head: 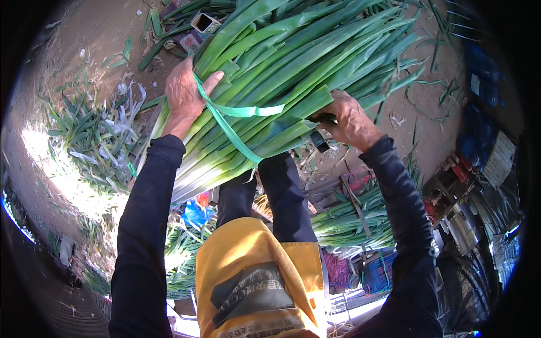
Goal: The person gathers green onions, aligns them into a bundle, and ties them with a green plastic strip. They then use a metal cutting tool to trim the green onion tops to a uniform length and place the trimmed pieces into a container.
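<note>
A large bundle of long green onions lies slantwise before me, its white ends at lower left and green leaves at upper right. A flat green plastic tie runs around it, with one loose end lying across the leaves. My left hand rests around the bundle's upper left side at the tie, thumb on top. My right hand is at the lower right side, its curled fingers at the cut leaf ends; its fingertips are partly hidden, so its hold is unclear.
Leaf scraps are heaped on the dirt floor at left. More green onions lie at lower right, above a blue plastic crate. A hollow metal tube end stands out beyond the bundle. My legs and a yellow apron are below.
</note>
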Action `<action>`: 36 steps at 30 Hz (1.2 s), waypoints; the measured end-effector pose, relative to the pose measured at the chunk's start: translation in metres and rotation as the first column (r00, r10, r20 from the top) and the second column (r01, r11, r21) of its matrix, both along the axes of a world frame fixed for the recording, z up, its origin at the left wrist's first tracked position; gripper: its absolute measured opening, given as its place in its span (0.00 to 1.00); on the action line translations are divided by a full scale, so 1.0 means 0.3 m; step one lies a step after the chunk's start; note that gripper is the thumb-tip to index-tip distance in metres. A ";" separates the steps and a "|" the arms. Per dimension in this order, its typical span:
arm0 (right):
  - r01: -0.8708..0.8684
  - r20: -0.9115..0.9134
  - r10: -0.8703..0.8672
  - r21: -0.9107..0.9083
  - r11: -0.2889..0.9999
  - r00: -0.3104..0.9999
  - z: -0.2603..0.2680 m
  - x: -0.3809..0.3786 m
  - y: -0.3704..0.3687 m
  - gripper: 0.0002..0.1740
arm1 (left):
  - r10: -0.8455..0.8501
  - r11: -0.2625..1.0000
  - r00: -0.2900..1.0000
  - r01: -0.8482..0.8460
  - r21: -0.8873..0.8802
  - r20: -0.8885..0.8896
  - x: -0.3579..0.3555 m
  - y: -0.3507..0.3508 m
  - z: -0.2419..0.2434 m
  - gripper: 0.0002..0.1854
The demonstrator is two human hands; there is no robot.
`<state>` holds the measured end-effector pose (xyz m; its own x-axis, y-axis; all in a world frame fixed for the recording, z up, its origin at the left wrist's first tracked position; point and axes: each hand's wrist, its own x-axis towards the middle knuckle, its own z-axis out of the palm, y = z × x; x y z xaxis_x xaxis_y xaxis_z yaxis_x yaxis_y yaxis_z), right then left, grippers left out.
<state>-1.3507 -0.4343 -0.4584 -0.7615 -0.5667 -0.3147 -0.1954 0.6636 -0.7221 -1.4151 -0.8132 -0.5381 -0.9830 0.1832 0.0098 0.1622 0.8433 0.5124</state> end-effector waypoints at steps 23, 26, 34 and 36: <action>0.053 -0.525 0.062 0.203 0.978 0.849 -0.174 -0.032 -0.173 0.38 | -0.019 0.999 1.000 0.018 -0.047 -0.012 0.010 -0.027 -0.028 0.43; 0.061 -0.544 0.045 0.175 0.983 0.838 -0.203 -0.038 -0.175 0.37 | -0.017 0.999 0.997 0.014 -0.048 -0.076 0.006 -0.021 -0.023 0.44; 0.068 -0.545 0.000 0.104 0.992 0.838 -0.193 -0.052 -0.187 0.37 | 0.013 0.999 0.999 -0.012 -0.037 0.034 0.021 -0.025 -0.014 0.41; 0.077 -0.575 -0.063 0.000 0.997 0.816 -0.177 -0.059 -0.188 0.37 | 0.015 0.998 1.000 -0.016 -0.061 -0.019 0.030 -0.023 -0.028 0.40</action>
<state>-1.3684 -0.4906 -0.5116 -0.8452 -0.5034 0.1797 -0.5222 0.7060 -0.4785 -1.4062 -0.8202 -0.5466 -0.9854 0.1691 0.0174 0.1583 0.8753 0.4570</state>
